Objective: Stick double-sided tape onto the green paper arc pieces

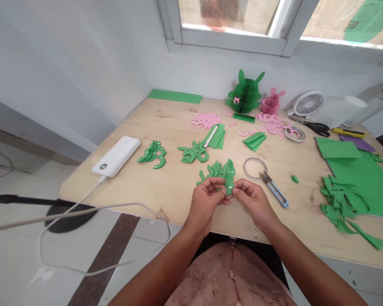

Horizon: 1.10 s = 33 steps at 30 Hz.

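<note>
Between my two hands is a green paper cutout [230, 178] with wavy edges and small white patches on it. My left hand [209, 193] pinches its lower left side. At the lower right edge, the thumb and fingertips of my right hand [250, 197] close on the same piece, near a white patch. Just behind my left hand lies a pile of similar green cutouts [213, 171], partly covered by the held one. To the right of my hands are a ring of tape [255, 168] and blue-handled thread snips [276, 190], the snips' tips touching the ring.
Green cutouts [152, 154] and a white power bank [116, 156] with a cable sit left. A white pen [211, 136] rests on folded green paper. Pink cutouts [206, 120], paper figures [246, 95], a fan [308, 103] and black scissors [317, 127] stand or lie behind; green scraps [341, 204] lie right.
</note>
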Motion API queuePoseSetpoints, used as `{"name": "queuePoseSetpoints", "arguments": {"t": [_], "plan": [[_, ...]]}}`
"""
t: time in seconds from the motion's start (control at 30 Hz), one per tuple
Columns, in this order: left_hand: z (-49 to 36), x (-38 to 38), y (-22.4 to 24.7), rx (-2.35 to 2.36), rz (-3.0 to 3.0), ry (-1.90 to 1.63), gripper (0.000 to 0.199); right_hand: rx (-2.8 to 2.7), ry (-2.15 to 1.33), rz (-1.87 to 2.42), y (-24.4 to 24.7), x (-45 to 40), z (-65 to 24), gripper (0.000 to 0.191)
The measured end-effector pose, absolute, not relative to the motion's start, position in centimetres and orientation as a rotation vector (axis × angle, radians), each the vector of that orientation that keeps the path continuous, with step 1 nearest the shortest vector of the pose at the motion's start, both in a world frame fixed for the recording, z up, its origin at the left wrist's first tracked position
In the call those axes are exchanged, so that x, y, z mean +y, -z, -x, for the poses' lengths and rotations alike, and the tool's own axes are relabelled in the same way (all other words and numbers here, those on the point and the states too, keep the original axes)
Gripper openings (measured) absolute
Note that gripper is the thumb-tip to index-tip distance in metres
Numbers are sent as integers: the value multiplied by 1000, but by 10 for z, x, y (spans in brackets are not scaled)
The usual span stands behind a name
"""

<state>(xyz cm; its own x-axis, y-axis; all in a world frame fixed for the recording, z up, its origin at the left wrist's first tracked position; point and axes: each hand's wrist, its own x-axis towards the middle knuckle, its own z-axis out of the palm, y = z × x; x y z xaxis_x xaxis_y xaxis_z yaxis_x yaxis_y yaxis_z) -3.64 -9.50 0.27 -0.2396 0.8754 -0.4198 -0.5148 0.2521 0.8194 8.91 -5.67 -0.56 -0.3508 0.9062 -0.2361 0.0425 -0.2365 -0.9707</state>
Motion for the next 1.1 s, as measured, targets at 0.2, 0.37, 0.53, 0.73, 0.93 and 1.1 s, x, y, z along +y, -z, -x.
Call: {"name": "queuePoseSetpoints", "arguments": {"t": [0.2, 0.37, 0.53, 0.73, 0.93, 1.1], "plan": [[38, -94, -6, 1193, -392, -1307, 23, -1335, -1704, 1187, 5, -55, -89, 20], [39, -92, -5, 1189, -421, -1262, 24, -1362, -1697, 1189, 5, -54, -91, 18], [41, -92, -2, 1202, -468, -1251, 24, -1397, -1673, 1189, 5, -53, -92, 16], [42, -92, -2, 1222, -520, -1254, 22, -1452, -1642, 1203, 5, -53, -93, 14], [41, -92, -3, 1233, -510, -1253, 20, -1435, -1661, 1195, 5, -52, -93, 16], [41, -92, -2, 1219, -510, -1254, 21, -1442, -1645, 1208, 5, -53, -93, 15]]}}
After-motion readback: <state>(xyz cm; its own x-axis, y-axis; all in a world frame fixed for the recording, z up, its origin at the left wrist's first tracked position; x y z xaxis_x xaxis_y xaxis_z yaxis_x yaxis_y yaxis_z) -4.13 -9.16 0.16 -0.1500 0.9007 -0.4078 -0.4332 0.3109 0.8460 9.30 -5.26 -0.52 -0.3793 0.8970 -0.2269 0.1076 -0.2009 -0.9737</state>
